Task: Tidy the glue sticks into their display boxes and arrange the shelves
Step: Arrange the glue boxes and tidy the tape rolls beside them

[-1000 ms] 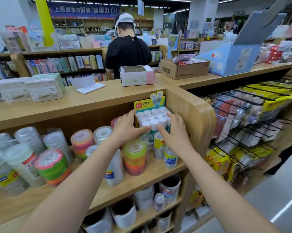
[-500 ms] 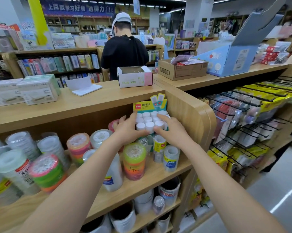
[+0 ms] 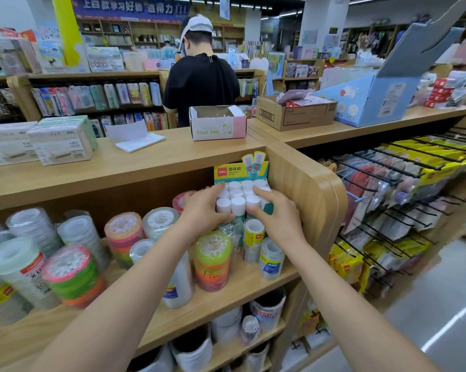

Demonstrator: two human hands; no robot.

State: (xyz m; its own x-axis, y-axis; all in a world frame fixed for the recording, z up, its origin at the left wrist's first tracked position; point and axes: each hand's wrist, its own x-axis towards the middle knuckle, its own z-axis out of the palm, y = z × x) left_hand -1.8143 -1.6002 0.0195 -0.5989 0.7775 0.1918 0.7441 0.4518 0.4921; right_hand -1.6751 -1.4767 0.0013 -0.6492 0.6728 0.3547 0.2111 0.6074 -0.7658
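White glue sticks (image 3: 237, 196) fill box (image 3: 234, 171); left hand (image 3: 205, 210), right hand (image 3: 278, 218) fingers (image 3: 264, 196) seemingly clamp it.

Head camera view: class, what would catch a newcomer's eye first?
The left hand and right hand grip the glue stick display box at the right end of the shelf, its white caps packed tight. Bright tape rolls stand in front; a person in black stands beyond the counter.
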